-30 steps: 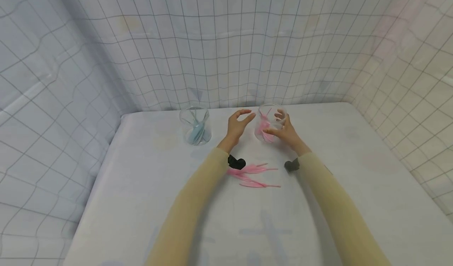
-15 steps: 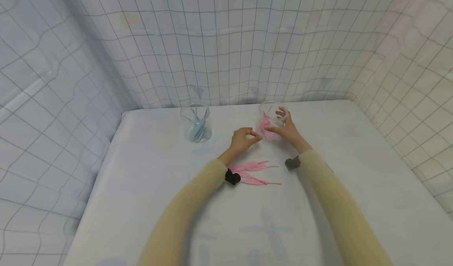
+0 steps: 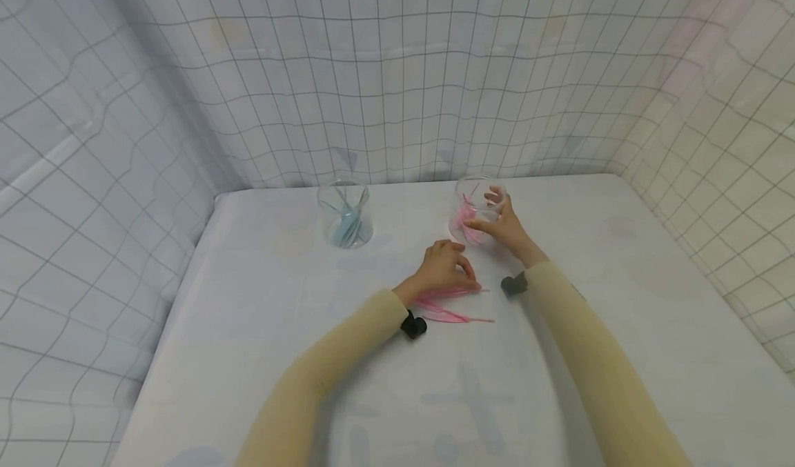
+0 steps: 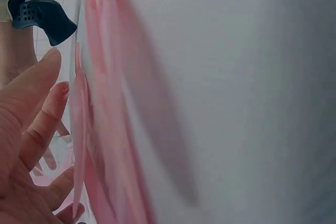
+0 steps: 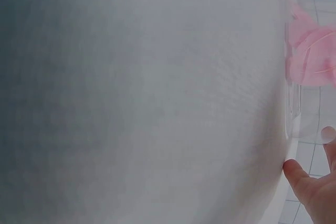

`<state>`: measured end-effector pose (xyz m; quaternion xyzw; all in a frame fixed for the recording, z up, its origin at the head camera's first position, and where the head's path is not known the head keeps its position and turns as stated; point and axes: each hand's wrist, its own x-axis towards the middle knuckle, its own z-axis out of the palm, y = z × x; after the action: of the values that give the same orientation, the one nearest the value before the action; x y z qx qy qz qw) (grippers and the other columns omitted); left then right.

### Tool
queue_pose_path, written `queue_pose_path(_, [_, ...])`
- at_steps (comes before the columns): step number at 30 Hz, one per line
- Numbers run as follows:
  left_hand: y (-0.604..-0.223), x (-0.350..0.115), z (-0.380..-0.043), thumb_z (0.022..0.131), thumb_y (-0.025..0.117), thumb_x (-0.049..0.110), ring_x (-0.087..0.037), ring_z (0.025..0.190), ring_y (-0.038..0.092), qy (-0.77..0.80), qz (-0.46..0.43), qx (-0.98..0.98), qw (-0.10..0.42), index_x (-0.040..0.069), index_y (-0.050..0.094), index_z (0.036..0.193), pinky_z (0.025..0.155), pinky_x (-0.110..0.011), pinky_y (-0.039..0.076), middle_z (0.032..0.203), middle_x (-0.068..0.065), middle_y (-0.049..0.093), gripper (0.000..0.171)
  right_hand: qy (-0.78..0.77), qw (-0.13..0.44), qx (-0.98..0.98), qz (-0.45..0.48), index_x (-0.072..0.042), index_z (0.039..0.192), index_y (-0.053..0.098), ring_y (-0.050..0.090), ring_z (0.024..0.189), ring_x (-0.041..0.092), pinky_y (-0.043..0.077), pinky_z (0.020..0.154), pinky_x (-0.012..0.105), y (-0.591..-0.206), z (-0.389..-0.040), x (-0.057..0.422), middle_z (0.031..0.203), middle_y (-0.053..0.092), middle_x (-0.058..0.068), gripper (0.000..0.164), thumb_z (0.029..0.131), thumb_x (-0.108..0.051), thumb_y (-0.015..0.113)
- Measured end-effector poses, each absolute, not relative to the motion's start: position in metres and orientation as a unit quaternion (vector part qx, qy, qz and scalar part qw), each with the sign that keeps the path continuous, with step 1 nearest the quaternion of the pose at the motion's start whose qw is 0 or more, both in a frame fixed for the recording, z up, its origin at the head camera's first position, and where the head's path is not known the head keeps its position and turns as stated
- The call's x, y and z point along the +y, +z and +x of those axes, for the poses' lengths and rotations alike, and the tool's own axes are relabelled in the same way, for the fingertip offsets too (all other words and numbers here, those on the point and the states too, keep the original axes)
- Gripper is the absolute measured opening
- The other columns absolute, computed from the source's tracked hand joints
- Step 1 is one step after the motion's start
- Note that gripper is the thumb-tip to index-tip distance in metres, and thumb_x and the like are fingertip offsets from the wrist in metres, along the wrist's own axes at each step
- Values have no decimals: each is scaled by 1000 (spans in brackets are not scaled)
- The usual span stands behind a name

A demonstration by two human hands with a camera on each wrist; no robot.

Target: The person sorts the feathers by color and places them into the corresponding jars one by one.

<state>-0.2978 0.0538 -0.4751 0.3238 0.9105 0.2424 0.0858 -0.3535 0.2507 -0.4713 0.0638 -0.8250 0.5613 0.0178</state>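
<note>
My left hand (image 3: 442,267) reaches over slim pink pieces (image 3: 452,318) on the table, soft-looking and tapering to thin tails. In the left wrist view, its thumb and fingers stand apart beside a pink strip (image 4: 80,124). My right hand (image 3: 508,229) holds a clear cup (image 3: 457,205) from the right side, thumb in front and fingers behind the wall. Similar pink pieces (image 3: 464,215) lean inside that cup. The right wrist view catches fingertips along the cup, around the bundled pink pieces (image 5: 312,51). The palm-side of the left hand is hidden in the head view.
Left of the hands stands a second clear cup (image 3: 328,222) with light blue pieces (image 3: 349,227) inside. A white-covered table (image 3: 248,301) lies beneath, with gridded white cloth (image 3: 397,74) hanging behind and at both sides.
My left hand has come away from beside the right cup, moving toward me and down over the pink pieces on the table. The right hand stays at its cup.
</note>
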Motion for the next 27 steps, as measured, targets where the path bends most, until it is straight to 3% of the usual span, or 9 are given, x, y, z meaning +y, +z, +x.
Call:
queue_pose_path(10, [-472, 55, -288, 74, 75, 54, -33, 138, 15, 184, 342, 917, 90, 27, 67, 76, 108, -49, 15, 147, -10, 35, 29, 575, -3, -816, 66, -11, 146, 14, 27, 134, 36, 26, 105, 53, -450, -341, 245, 149, 25, 16, 95, 79, -20, 80])
queue_pose_path(27, [-474, 60, -289, 82, 71, 48, -30, 140, 14, 120, 377, 917, 57, 24, 70, 78, 110, -44, 14, 146, -11, 37, 24, 584, -4, -808, 73, -6, 146, 12, 26, 133, 39, 25, 105, 54, -444, -335, 241, 149, 24, 20, 94, 80, -14, 78])
